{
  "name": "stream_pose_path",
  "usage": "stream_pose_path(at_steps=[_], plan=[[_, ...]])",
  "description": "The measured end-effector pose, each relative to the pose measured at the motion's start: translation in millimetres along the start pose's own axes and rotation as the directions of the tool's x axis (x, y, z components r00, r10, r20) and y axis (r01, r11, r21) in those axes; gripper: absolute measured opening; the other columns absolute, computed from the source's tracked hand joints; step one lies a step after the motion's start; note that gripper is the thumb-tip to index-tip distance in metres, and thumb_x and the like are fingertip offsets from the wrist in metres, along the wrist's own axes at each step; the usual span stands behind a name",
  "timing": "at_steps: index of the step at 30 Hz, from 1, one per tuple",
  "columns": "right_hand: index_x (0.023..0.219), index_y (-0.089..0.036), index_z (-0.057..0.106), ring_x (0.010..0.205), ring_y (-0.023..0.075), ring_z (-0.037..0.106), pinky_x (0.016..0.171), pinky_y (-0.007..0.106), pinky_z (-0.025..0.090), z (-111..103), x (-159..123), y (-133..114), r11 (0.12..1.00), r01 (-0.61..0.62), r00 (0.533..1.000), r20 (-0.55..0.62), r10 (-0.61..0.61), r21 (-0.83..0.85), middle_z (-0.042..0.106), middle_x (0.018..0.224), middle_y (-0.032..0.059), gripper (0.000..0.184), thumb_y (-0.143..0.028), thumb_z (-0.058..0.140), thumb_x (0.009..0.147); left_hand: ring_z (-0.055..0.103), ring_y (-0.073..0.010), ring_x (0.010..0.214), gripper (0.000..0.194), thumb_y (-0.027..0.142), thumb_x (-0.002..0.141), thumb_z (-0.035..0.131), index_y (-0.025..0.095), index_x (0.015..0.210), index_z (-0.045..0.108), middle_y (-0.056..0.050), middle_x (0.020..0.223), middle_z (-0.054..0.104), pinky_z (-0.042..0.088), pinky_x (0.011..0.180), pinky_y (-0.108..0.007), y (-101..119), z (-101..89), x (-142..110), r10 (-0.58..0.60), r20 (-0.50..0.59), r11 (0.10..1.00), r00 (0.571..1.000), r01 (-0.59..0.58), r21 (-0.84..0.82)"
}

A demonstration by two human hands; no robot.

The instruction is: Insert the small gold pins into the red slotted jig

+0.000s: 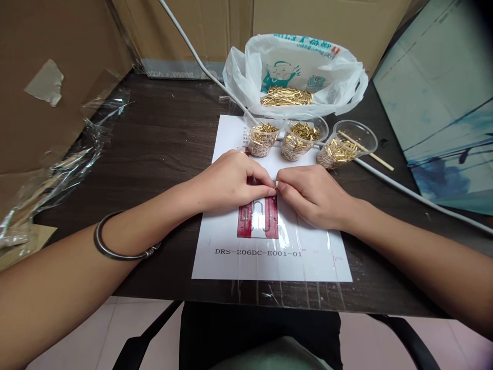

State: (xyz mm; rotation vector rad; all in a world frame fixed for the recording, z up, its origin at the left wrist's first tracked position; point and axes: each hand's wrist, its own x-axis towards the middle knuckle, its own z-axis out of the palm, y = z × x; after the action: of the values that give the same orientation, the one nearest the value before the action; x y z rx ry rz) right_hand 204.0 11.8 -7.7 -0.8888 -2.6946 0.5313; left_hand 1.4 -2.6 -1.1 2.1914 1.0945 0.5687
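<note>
My left hand [234, 181] and my right hand [315, 194] meet over a printed sheet of paper [215, 264]. Thumb and forefinger of each hand are pinched together, tip to tip, around a tiny gold-coloured metal pin [276, 187]. Most of the pin is hidden by the fingertips. Just below them, a red-and-white printed picture [272, 218] lies on the sheet, partly covered by my left hand. Beyond my hands stand three clear plastic cups of small gold pins: a left cup [262, 144], a middle cup [295, 149] and a tilted right cup [339, 154].
A white plastic bag [239, 72] holding more gold pins [287, 96] stands behind the cups. A thin stick [379, 160] leans out by the right cup. A white cable [416, 192] crosses the dark table [162, 118]. Cardboard [192, 31] walls the back and left.
</note>
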Motion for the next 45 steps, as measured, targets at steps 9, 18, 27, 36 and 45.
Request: stream_pose_path(at_steps=[9, 18, 27, 36, 45], plan=[[0.067, -0.018, 0.037, 0.055, 0.0102, 0.036, 0.057, 0.03, 0.02, 0, -1, 2, 0.998, 0.014, 1.0, 0.008, -0.015, 0.061, 0.042, 0.06, -0.0016, 0.025, -0.027, 0.037, 0.091, 0.065, -0.0114, 0.073, 0.015, 0.02, 0.082, 0.062, 0.02, 0.082, 0.077, 0.0, 0.08, 0.074, 0.046, 0.067, -0.021, -1, -1.8, -1, 0.057, 0.024, 0.998, 0.998, -0.056, -0.026], [0.068, -0.018, 0.038, 0.057, 0.0109, 0.037, 0.058, 0.03, 0.022, -1, -2, 3, 0.997, 0.015, 0.999, 0.043, -0.019, 0.07, 0.043, 0.061, -0.0009, 0.025, -0.026, 0.035, 0.092, 0.065, -0.0112, 0.076, 0.015, 0.02, 0.083, 0.062, 0.019, 0.082, 0.077, 0.0, 0.082, 0.074, 0.046, 0.069, -0.021, 0, -2.3, -1, 0.045, 0.041, 0.999, 0.998, -0.045, -0.015], [0.068, -0.018, 0.036, 0.056, 0.0112, 0.035, 0.058, 0.03, 0.021, -5, -1, -1, 0.997, -0.007, 0.997, 0.08, 0.002, 0.072, 0.043, 0.062, -0.001, 0.024, -0.025, 0.036, 0.091, 0.064, -0.0088, 0.068, 0.015, 0.023, 0.082, 0.063, 0.019, 0.081, 0.077, 0.002, 0.075, 0.074, 0.043, 0.062, -0.02, 0, -2.5, -1, 0.013, 0.032, 1.0, 0.999, -0.012, -0.006], [0.071, -0.018, 0.039, 0.06, 0.0124, 0.038, 0.06, 0.03, 0.024, -9, 1, -3, 0.998, 0.022, 0.988, 0.153, -0.031, 0.057, 0.046, 0.065, -0.0003, 0.023, -0.024, 0.034, 0.092, 0.064, -0.0085, 0.064, 0.014, 0.023, 0.08, 0.065, 0.019, 0.08, 0.078, 0.002, 0.071, 0.074, 0.042, 0.06, -0.02, 3, -4.2, -1, 0.008, 0.027, 1.0, 1.0, -0.008, 0.009], [0.073, -0.019, 0.037, 0.062, 0.0136, 0.036, 0.059, 0.03, 0.022, -13, 2, -3, 0.987, 0.07, 0.985, 0.167, -0.045, -0.147, 0.045, 0.069, 0.0011, 0.019, -0.024, 0.032, 0.091, 0.064, -0.009, 0.063, 0.014, 0.024, 0.08, 0.065, 0.021, 0.081, 0.078, 0.003, 0.071, 0.074, 0.042, 0.058, -0.021, 1, -1.7, 0, -0.013, 0.003, 1.0, 1.0, 0.013, 0.014]])
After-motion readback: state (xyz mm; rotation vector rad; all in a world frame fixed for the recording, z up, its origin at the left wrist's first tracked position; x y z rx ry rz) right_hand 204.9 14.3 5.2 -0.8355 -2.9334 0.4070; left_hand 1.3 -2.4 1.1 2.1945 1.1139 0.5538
